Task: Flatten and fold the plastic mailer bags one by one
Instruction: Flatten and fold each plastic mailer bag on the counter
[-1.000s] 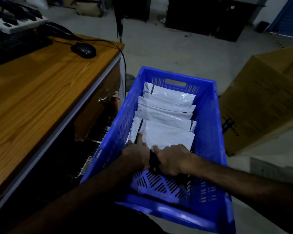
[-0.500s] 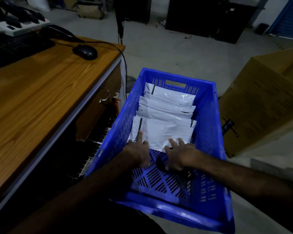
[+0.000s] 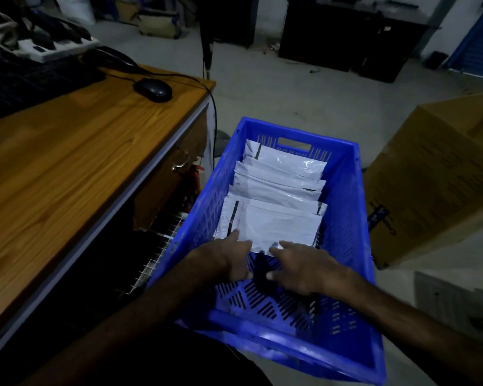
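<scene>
one blue crate (image 3: 343, 190) sits beside wooden desk (image 3: 67, 162), concrete floor (image 3: 304, 93).

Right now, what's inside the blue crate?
The blue crate holds overlapping folded white mailer bags; both hands rest at the nearest bag's edge. Anything beneath the bags is covered.
</scene>
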